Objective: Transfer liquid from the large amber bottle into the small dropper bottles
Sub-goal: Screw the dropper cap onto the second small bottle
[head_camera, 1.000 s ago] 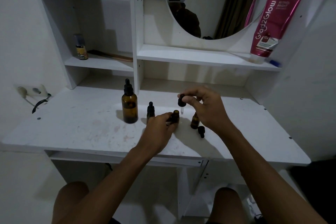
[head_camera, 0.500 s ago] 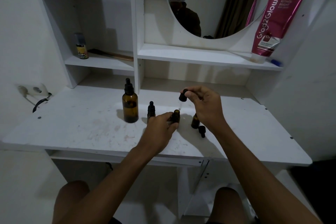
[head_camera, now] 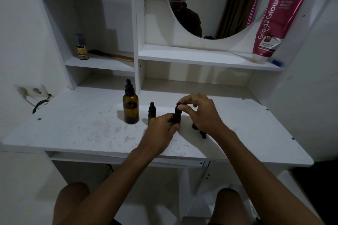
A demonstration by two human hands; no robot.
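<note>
Dropper [head_camera: 177, 109] lowered into small bottle [head_camera: 176, 119]; left hand [head_camera: 161, 129] steadying.

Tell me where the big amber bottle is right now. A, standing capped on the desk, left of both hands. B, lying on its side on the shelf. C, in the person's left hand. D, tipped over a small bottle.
A: the large amber bottle stands upright on the desk with its dropper cap on, untouched, left of the left hand and right hand.
</note>
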